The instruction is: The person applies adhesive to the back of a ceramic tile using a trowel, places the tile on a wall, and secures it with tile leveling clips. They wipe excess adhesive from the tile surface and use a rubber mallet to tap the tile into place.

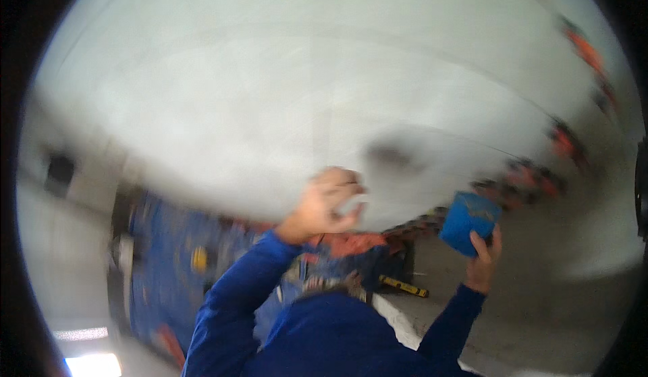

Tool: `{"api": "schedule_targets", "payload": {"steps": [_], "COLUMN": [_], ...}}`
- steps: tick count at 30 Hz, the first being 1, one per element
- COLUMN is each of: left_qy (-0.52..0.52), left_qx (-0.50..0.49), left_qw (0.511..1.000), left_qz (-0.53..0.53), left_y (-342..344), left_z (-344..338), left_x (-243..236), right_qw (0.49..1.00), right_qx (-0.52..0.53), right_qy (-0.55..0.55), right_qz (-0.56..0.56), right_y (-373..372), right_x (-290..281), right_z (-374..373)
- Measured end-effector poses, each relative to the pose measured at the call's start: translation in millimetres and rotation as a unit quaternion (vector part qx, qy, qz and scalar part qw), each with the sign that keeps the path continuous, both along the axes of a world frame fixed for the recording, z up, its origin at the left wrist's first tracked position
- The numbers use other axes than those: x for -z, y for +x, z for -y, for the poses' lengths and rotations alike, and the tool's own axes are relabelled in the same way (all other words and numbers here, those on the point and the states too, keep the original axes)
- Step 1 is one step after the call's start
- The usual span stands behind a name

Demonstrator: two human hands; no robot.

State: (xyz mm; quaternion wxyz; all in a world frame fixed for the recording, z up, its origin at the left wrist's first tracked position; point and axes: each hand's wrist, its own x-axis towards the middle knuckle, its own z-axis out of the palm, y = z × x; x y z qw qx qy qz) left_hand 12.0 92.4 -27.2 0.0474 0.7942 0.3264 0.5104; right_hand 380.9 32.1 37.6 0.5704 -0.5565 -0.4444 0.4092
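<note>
A large pale panel (202, 107) fills the upper view. Blue sheeting (165, 235) lies at lower left. Blurred orange-and-black pieces (586, 53) line the panel's right edge. Left hand (325, 205): raised before the panel, fingers bent, thumb apart; contact cannot be determined. A blue block (466, 220) is at right, gripped by the right hand (484, 255). A yellow-and-black spirit level (403, 286) lies below.

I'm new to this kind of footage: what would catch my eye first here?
Probably the bright blue object in the person's right grip, right of center. A huge pale surface fills the upper picture, with blurred red and black pieces along its right side. The left grip, near the center, looks open.
</note>
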Motion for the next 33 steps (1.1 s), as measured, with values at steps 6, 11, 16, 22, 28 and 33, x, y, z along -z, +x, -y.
{"api": "schedule_targets", "payload": {"steps": [6, 11, 16, 22, 28, 33], "left_qy": [-0.669, -0.773, -0.681, -0.542, -0.701, -0.722], "left_qx": [-0.197, -0.299, -0.505, -0.574, -0.397, -0.192], "left_qw": [0.701, 0.549, 0.517, 0.518, 0.592, 0.604], "left_qz": [-0.149, -0.105, 0.118, 0.329, -0.004, -0.278], "left_y": [-104.1, -158.0, -166.7, -142.6, -106.3, -155.4], "left_z": [227.6, 460.8, 533.1, 535.2, 619.1, 645.2], "left_x": [271.0, 347.5, 333.4, 308.3, 378.1, 395.7], "right_qw": [0.966, 0.881, 0.734, 0.695, 0.614, 0.616], "right_qx": [-0.240, -0.473, -0.624, -0.690, -0.594, -0.404], "right_qy": [-0.014, 0.016, 0.246, 0.114, -0.118, -0.275], "right_qz": [0.100, 0.025, 0.106, 0.167, 0.506, 0.618], "right_y": [-176.2, -318.7, -478.6, -474.4, -252.7, -88.0], "right_x": [35.0, 33.9, 91.6, 222.2, 359.3, 401.9], "right_z": [5.2, 38.5, 114.6, 152.0, 38.3, 46.8]}}
